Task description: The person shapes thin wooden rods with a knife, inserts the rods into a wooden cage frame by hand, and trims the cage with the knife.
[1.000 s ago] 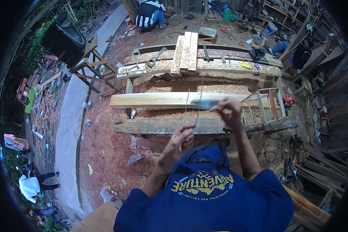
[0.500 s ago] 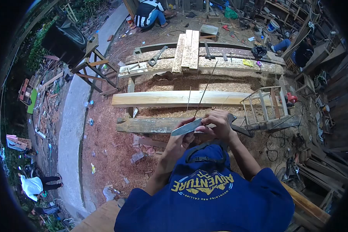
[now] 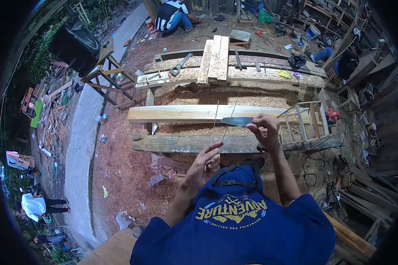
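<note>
My left hand [image 3: 206, 161] pinches the lower end of a thin stick [image 3: 226, 131], which slants up and away from my fingers. My right hand [image 3: 266, 130] is closed on the handle end of a knife, its broad grey blade [image 3: 237, 121] pointing left. The blade lies across the stick as seen from above; whether they touch I cannot tell. Just left of it, a second thin stick [image 3: 216, 118] leans over the pale squared beam [image 3: 177, 113]. A small slatted wooden frame [image 3: 301, 119] stands to the right of my right hand.
Beyond the beam, a bench holds planks [image 3: 214, 59], a handsaw [image 3: 181, 64] and a hammer [image 3: 238, 60]. A weathered beam [image 3: 172, 144] runs close in front of me. People crouch at the back [image 3: 170, 17] and far right [image 3: 346, 62]. Shavings cover the ground.
My hands have moved apart. The right hand with the knife has gone forward and right; the left hand stays low, holding the stick by its end.
</note>
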Available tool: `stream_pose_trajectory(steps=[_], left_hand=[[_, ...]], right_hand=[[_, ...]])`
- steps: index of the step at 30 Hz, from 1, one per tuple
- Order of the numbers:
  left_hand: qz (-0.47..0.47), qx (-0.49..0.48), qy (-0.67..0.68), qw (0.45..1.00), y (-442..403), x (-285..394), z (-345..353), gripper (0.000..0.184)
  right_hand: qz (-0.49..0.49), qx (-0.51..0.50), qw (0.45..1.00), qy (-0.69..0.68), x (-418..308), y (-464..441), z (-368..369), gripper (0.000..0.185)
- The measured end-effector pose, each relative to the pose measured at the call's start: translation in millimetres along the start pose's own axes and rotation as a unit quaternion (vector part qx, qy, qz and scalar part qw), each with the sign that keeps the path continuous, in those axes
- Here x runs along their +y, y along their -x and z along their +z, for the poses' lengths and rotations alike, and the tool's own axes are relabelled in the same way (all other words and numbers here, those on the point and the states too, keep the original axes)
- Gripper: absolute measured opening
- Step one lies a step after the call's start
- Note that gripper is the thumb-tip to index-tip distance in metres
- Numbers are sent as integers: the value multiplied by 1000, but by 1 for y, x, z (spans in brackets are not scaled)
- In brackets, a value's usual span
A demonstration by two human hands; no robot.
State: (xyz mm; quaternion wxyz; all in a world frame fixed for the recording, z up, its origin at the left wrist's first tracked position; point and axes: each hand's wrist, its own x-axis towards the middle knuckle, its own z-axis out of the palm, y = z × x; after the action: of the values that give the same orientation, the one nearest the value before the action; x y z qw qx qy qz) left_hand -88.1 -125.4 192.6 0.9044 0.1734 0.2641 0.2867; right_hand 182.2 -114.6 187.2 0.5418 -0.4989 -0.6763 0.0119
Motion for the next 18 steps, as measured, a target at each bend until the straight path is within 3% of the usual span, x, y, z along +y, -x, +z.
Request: stream_pose_trajectory(steps=[2, 6, 8, 9, 14, 18], left_hand=[[15, 21, -31, 999, -4, -7, -2, 36], [49, -10, 41, 998, -13, -14, -1, 40], [79, -9, 40, 996, -9, -9, 12, 44], [101, -74, 46, 991, -11, -10, 5, 47], [83, -105, 45, 990, -13, -10, -6, 45], [54, -100, 50, 992, -7, 0, -4, 43]], right_hand=[[-41, -67, 997, -24, 2, 3, -2, 23], [-86, -153, 984, -22, -39, 6, 17, 33], [-80, -130, 986, -67, -40, 11, 30, 32], [-87, -139, 984, -65, -41, 9, 30, 33], [-124, -170, 977, -43, -40, 2, 22, 35], [-114, -134, 983, -43, -35, 3, 17, 34]])
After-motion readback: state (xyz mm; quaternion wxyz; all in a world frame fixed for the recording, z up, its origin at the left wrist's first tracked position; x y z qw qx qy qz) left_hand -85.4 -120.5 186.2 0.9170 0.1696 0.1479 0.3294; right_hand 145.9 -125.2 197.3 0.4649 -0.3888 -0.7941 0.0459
